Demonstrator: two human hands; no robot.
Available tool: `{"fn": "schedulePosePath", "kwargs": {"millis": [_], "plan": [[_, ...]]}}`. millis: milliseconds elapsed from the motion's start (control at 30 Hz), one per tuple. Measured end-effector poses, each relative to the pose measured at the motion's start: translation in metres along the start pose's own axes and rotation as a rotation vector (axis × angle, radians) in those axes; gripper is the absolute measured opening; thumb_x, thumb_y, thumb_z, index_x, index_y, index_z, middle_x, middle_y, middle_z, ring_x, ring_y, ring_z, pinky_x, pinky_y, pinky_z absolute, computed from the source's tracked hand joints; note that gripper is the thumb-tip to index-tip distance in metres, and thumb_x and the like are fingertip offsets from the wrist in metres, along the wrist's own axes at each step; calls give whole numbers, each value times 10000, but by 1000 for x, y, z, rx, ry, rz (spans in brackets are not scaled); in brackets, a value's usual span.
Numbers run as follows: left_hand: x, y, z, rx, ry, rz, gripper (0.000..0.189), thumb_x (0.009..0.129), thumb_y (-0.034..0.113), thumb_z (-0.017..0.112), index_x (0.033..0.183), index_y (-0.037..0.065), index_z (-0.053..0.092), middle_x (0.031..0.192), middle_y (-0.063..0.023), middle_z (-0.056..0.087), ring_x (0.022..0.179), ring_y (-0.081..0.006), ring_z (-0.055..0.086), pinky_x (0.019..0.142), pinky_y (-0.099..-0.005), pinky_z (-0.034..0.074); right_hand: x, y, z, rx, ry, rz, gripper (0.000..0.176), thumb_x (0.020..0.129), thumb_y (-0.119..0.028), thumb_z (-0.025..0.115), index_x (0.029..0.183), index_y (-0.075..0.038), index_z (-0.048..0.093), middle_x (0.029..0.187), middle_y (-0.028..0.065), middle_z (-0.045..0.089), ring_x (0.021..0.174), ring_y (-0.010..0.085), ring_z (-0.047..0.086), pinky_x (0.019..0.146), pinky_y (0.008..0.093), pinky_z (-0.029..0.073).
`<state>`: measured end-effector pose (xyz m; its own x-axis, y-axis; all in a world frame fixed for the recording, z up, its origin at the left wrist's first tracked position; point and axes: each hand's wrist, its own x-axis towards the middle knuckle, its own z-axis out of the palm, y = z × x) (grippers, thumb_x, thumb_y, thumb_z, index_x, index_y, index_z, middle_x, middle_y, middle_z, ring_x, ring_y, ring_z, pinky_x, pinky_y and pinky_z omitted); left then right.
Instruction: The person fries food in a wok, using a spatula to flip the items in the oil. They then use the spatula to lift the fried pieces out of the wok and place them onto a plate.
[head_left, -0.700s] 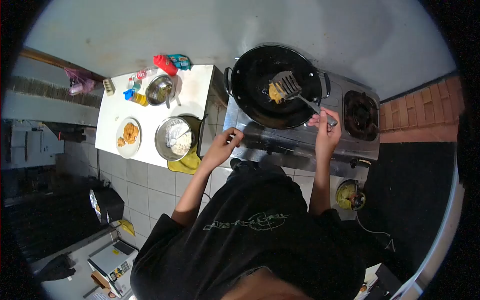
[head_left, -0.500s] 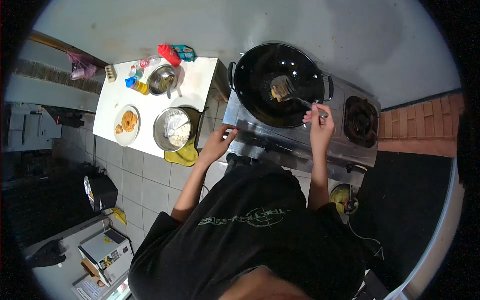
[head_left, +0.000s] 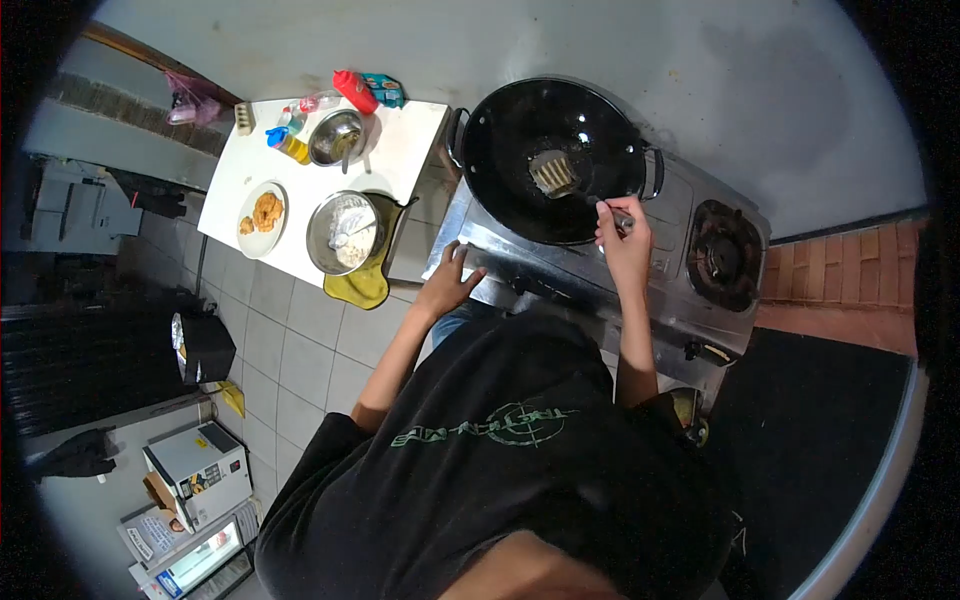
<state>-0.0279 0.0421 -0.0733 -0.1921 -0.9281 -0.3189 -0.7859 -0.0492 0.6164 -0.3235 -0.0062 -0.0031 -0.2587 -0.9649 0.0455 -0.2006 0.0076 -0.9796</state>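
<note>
My right hand (head_left: 625,240) is closed around the handle of a slotted turner (head_left: 553,174). The turner's blade is down inside a large black wok (head_left: 500,200), with a pale yellowish tone showing through the slots. A dark, shiny layer covers the wok's bottom. Over the front left edge of the steel stove (head_left: 465,235), my left hand (head_left: 447,287) holds nothing, its fingers apart. Left of that hand, a steel bowl (head_left: 318,238) of white flour with a utensil in it stands on a white table (head_left: 290,205).
Fried pieces (head_left: 267,212) lie on a white plate (head_left: 252,243). Behind them stand a smaller steel bowl (head_left: 325,128), a yellow bottle with a blue cap (head_left: 290,146) and a red squeeze bottle (head_left: 355,90). A yellow-green cloth (head_left: 358,288) hangs off the table. The second burner (head_left: 722,256) is right of the wok.
The turner's blade has shifted slightly left, and its slots now face up more plainly; the yellow-brown piece by it no longer shows clearly. My left hand's fingers have spread. The whole view has shifted slightly.
</note>
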Motion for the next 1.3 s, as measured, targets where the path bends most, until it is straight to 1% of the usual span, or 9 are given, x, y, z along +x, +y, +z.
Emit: {"fn": "schedulePosePath", "kwargs": {"millis": [67,133,367,433,533,767,1000,1200,1300], "plan": [[-3,5,-4,6,13,-23,747,932,505,546,1376,-75,394,1496,-241,300,1333,-426,390,1091,-452,350,1,1,-2,-76,-14,11,209,918,-223,674,928,-36,579,669,43,617,598,99,582,549,262,457],[-7,8,-6,-4,1,-30,757,931,506,549,1387,-76,383,1513,-236,270,1349,-422,370,1102,-443,339,4,2,-3,-211,10,-201,232,885,-229,705,910,-49,562,636,69,602,586,129,573,555,293,436],[-6,7,10,-1,-3,-35,763,926,497,560,1402,-68,369,1521,-230,257,1370,-411,345,1120,-454,317,6,10,-11,-228,-34,-143,154,886,-193,677,934,-68,600,671,106,622,603,175,602,588,316,453],[-2,6,13,79,26,25,734,924,457,573,1383,-78,369,1503,-269,250,1294,-447,426,1072,-449,383,6,5,-14,-237,-64,-95,126,897,-193,649,959,-83,652,732,131,662,680,210,668,624,325,478],[2,7,13,68,6,-28,733,921,455,575,1392,-66,364,1510,-268,242,1304,-444,415,1078,-447,376,6,2,-17,-228,-96,-80,147,905,-201,636,971,-79,683,797,154,690,772,239,704,664,334,493],[13,5,2,125,-22,-15,721,923,466,563,1406,-31,365,1518,-259,233,1296,-450,424,1071,-461,380,9,-5,-20,-212,-114,-60,179,898,-213,655,953,-44,679,805,141,700,788,237,705,677,334,493],[26,-8,9,183,-90,51,735,923,473,554,1417,-28,338,1503,-252,254,1257,-462,458,1043,-486,405,10,-4,-16,-179,-105,-41,193,840,-217,739,891,-43,674,748,115,684,695,187,658,648,322,482],[26,-6,11,241,-166,18,826,920,511,532,1446,-66,262,1548,-267,109,1224,-454,496,1032,-476,423,13,-4,-12,-195,-88,-50,181,835,-203,747,882,-45,674,712,94,672,650,156,628,615,310,470],[26,-11,13,326,-207,6,881,915,532,527,1473,-58,184,1567,-252,19,1122,-467,570,985,-481,462,15,-6,-6,-190,-92,-60,186,843,-212,740,880,-44,673,700,96,666,640,151,626,604,302,464]]}}
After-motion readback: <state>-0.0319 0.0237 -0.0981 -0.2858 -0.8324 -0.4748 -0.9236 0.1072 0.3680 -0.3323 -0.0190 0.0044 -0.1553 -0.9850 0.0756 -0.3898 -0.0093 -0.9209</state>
